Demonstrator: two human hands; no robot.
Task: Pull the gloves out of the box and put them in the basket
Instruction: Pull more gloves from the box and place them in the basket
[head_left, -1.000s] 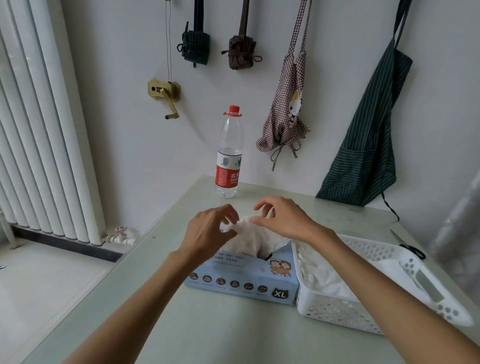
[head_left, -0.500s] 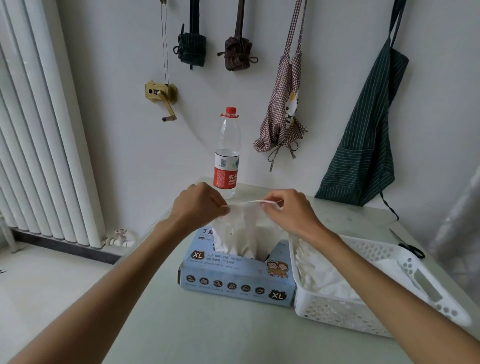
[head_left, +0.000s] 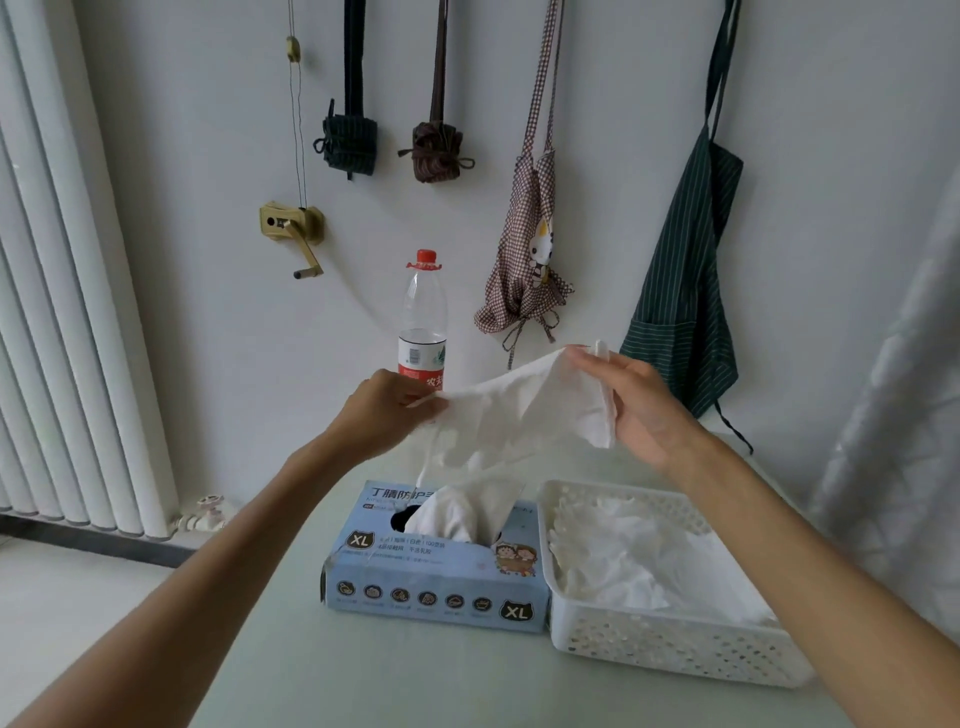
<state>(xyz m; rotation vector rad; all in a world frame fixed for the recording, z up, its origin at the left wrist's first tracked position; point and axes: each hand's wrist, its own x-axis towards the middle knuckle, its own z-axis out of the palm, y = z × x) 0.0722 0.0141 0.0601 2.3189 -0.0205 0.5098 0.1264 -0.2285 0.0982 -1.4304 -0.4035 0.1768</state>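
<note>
Head view, looking forward and down over a pale green counter (head_left: 415, 686) set against a white wall. Left hand (head_left: 387, 415): fingers curled round one edge of a thin white disposable glove (head_left: 511, 415), pinching it. Right hand (head_left: 641, 410): thumb and fingers pinching the opposite edge of the same glove, held slightly higher than the left, palm turned toward the viewer. The glove hangs spread between the two hands, above the pale blue cardboard glove box (head_left: 436, 582); its lower end trails down to the box's top opening, where more white gloves bulge out. Whether the held glove has fully cleared the opening cannot be told. The box lies flat on the counter, marked "XL" on its front and top. Touching its right side stands a white perforated plastic basket (head_left: 670, 644), which holds a loose heap of white gloves (head_left: 628, 556).

Behind the hands, near the wall, a clear plastic water bottle with a red cap and red label (head_left: 423, 317) stands upright on the counter. On the wall hang a dark green striped apron (head_left: 685, 291), a brown checked apron with a cartoon cat (head_left: 524, 270), two rolled bundles of fabric, one dark green (head_left: 348, 143) and one brown (head_left: 436, 153), and a brass-coloured hand crank (head_left: 293, 231). White vertical radiator columns (head_left: 62, 312) fill the left edge.
</note>
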